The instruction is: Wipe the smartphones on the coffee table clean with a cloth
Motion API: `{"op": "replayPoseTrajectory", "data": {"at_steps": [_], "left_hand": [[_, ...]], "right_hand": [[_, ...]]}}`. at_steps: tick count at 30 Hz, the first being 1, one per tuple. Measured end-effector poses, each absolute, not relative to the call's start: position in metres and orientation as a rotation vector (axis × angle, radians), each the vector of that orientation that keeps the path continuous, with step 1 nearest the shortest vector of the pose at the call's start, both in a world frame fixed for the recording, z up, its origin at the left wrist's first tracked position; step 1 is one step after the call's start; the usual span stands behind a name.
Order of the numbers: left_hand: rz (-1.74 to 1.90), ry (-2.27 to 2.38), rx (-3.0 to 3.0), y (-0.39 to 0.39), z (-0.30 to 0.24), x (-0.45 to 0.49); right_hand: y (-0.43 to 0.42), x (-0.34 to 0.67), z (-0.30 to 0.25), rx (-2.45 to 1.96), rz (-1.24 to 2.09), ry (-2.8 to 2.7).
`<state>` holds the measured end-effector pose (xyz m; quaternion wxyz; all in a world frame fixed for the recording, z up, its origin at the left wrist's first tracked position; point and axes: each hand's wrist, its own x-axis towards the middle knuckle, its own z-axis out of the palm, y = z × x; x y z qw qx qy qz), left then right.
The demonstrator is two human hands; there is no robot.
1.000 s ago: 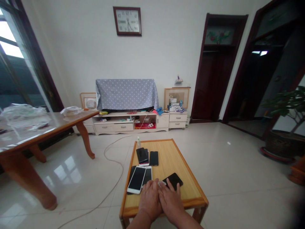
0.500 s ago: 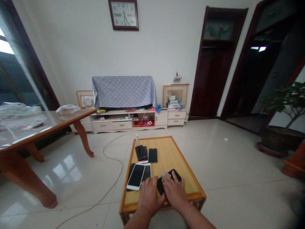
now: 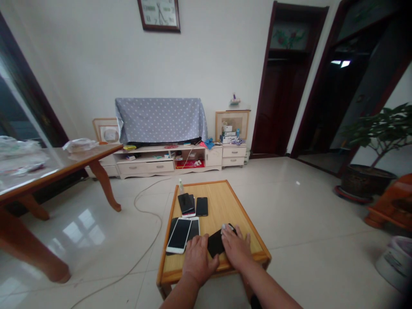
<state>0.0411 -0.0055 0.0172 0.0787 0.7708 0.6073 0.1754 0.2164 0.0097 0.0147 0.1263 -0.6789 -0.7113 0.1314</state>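
A black smartphone [image 3: 215, 243] lies slanted near the front of the low wooden table [image 3: 222, 197]. My right hand [image 3: 236, 246] rests over its right part, the fingers pressing a small whitish cloth or tissue [image 3: 223, 226] against the screen. Along the phone's left edge lies my left hand [image 3: 196, 257], fingers stretched out flat and thumb apart, near the lower corner. To the left of that hand a white-framed phone [image 3: 179, 235] overlaps other phones. Farther back are a small stack of phones [image 3: 186, 203] and a single black phone [image 3: 202, 206].
A small clear bottle [image 3: 180, 186] stands at the table's far left corner. A cable [image 3: 160, 223] runs over the tiled floor. On the left is a larger table [image 3: 96, 151] with plastic bags; on the right, a potted plant [image 3: 367, 182] and a white bucket [image 3: 395, 262].
My right hand and the whitish cloth have shifted slightly up the phone. My left hand stays beside it. The view has turned a little to the right.
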Motion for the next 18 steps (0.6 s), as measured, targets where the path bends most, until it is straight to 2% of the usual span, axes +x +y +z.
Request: {"op": "replayPoseTrajectory", "data": {"at_steps": [3, 8, 15, 18], "left_hand": [[0.542, 1.811, 2.305, -0.005, 0.017, 0.041], [0.558, 1.805, 2.316, -0.003, 0.013, 0.04], [0.53, 1.835, 2.323, -0.004, 0.013, 0.04], [0.539, 1.817, 2.338, -0.004, 0.012, 0.039]], "right_hand": [[0.016, 0.216, 0.018, -2.038, 0.385, -2.018], [0.0, 0.193, 0.016, -1.641, 0.463, -2.302], [0.024, 0.216, 0.019, -2.111, 0.399, -1.934], [0.015, 0.207, 0.021, -1.981, 0.439, -2.086]]}}
